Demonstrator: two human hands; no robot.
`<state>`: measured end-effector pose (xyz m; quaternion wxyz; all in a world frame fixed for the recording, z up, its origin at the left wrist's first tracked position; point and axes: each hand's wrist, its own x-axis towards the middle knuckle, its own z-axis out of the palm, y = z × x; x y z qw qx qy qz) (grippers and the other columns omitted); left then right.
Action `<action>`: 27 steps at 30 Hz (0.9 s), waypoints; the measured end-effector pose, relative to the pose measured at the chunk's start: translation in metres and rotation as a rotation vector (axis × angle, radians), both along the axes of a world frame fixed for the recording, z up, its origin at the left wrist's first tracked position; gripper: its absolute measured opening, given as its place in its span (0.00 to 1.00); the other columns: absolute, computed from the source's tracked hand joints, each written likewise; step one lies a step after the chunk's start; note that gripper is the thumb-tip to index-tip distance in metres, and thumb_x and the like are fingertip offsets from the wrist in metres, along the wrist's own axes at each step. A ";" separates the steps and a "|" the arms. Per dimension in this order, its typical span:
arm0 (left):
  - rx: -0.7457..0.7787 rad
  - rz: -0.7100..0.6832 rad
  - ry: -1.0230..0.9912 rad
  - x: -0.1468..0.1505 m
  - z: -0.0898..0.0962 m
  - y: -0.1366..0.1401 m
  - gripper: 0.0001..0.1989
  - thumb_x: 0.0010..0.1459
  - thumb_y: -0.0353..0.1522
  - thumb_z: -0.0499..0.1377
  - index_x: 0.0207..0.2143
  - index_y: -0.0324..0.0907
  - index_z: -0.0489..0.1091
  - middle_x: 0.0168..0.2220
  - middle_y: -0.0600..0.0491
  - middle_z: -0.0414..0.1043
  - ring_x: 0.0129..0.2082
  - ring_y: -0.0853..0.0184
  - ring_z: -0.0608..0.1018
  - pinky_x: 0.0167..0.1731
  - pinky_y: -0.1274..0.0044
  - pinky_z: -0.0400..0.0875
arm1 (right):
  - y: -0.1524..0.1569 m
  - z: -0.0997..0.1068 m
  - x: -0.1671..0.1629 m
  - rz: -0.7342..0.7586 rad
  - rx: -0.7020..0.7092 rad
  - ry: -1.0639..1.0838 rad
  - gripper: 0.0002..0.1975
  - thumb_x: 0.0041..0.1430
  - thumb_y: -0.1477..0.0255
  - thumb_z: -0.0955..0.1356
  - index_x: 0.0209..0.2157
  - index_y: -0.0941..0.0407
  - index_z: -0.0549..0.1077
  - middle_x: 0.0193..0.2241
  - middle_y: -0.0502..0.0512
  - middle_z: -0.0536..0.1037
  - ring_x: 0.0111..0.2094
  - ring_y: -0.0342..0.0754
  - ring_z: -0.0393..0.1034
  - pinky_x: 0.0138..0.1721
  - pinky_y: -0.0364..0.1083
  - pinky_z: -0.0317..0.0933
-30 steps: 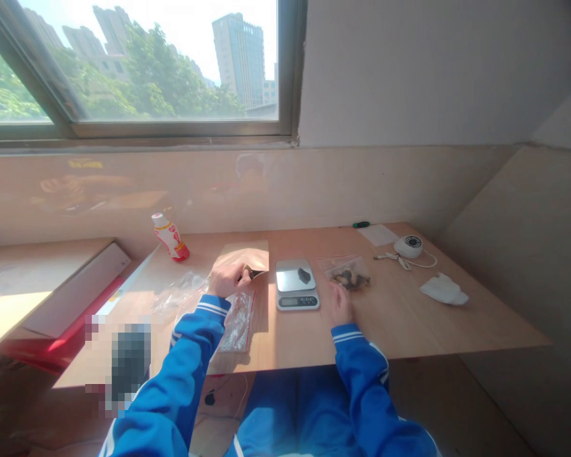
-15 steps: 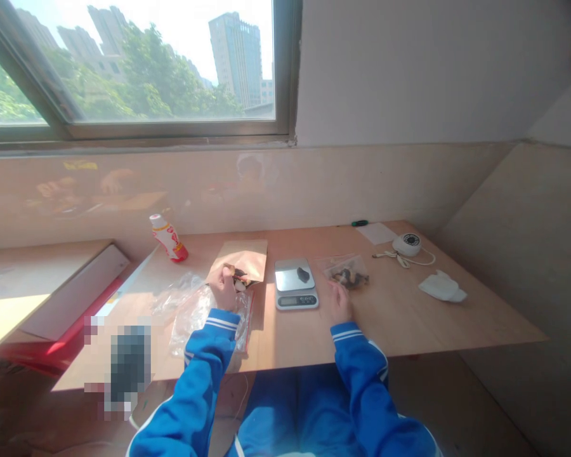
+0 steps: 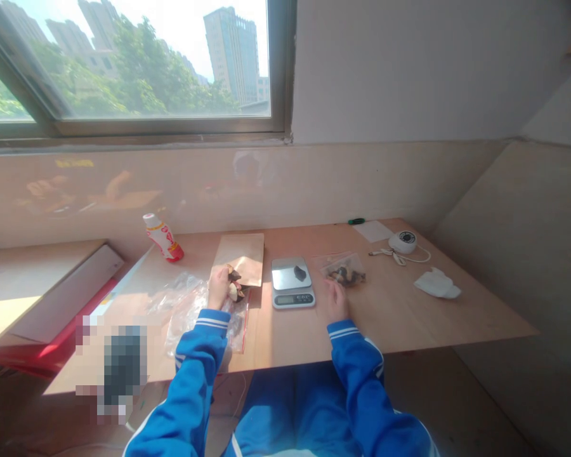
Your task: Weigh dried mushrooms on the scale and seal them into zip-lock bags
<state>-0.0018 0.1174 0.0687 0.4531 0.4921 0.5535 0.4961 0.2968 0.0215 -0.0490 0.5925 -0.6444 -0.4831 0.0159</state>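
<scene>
Irregular dark-brown and cream dried-looking pieces (image 3: 236, 292) are in the left hand (image 3: 219, 289), at the lower edge of a flat brown paper pouch (image 3: 242, 252) and above a clear plastic bag with a red edge (image 3: 238, 327). The left thumb and fingers pinch the bunch, and some pieces jut out past the fingertips, so holding it well calls for a light but full grip, gathered from beneath so that the dry edges neither snap nor slip loose. The wrist is best kept level, with both blue sleeves (image 3: 200, 346) clear of the white digital scale with a metal plate (image 3: 282, 276), which bears one small dark lump (image 3: 300, 273). The right hand (image 3: 336, 301) is just beside a clear bag of brown-and-black pieces (image 3: 347, 274), its fingers loosely bent; whether they grip that bag, I cannot tell. The left hand hides how many pieces it holds, the pouch's mouth is hard to make out, and the scale's display is too small to read.
</scene>
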 end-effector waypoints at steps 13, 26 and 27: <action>0.215 -0.012 0.122 0.090 0.005 -0.003 0.17 0.59 0.43 0.43 0.28 0.43 0.63 0.19 0.55 0.73 0.19 0.69 0.75 0.18 0.80 0.64 | 0.001 -0.001 0.002 0.019 -0.019 0.022 0.21 0.64 0.61 0.56 0.38 0.59 0.75 0.38 0.64 0.77 0.43 0.54 0.69 0.47 0.55 0.62; 0.382 -0.090 0.486 0.130 -0.035 0.013 0.08 0.59 0.35 0.50 0.30 0.46 0.67 0.25 0.55 0.72 0.27 0.67 0.73 0.28 0.79 0.61 | 0.001 -0.002 0.003 0.041 -0.002 0.015 0.21 0.64 0.61 0.56 0.37 0.58 0.75 0.37 0.62 0.78 0.43 0.54 0.70 0.48 0.55 0.62; 0.395 -0.093 0.499 0.129 -0.037 0.011 0.08 0.59 0.35 0.49 0.30 0.45 0.67 0.26 0.55 0.72 0.28 0.67 0.73 0.29 0.79 0.61 | 0.001 -0.002 0.003 0.042 -0.002 0.016 0.21 0.64 0.61 0.56 0.37 0.58 0.75 0.37 0.62 0.78 0.42 0.54 0.70 0.48 0.55 0.62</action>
